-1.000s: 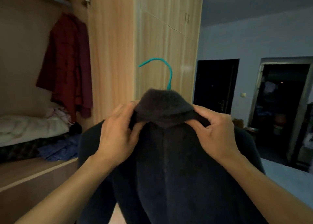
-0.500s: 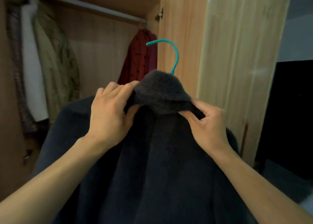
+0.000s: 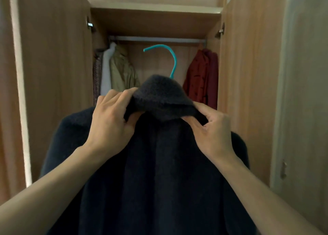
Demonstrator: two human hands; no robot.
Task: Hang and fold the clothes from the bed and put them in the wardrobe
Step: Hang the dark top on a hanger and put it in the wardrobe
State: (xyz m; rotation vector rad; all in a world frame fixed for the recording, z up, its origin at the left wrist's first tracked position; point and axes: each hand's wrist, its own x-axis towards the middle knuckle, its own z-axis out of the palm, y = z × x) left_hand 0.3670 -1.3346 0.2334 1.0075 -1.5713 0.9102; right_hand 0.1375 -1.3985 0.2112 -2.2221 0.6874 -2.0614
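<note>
The dark coat (image 3: 159,163) is on a teal hanger (image 3: 175,64) and is held up in front of the open wardrobe (image 3: 53,75). Both hands hold it at the collar (image 3: 161,96). The fingers of the left hand (image 3: 108,121) are curled over the left end of the collar, with the thumb under it. The fingers of the right hand (image 3: 211,128) pinch the right end. So both are clamped on the cloth and, as far as I can see, not on the hanger itself. The hook (image 3: 160,46) rises just above the fingers, between the two hands. The rail (image 3: 156,38) is higher than the hook and farther back, beyond the fingers.

The step in hand, I judge, is to put the hook over the rail. To do it well, raise both hands together until the hook passes above the rail, then lower it onto the rail. The bare part of the rail is straight beyond the fingers, between an olive jacket (image 3: 122,71) past the left fingers and a red garment (image 3: 202,75) past the right fingers, so aim there. Because the grip is only on soft cloth, the hanger may tilt or slide inside the coat. It is safer to keep the hands level. The coat looks thick and probably heavy, so let go only when the hook sits on the rail.
</note>
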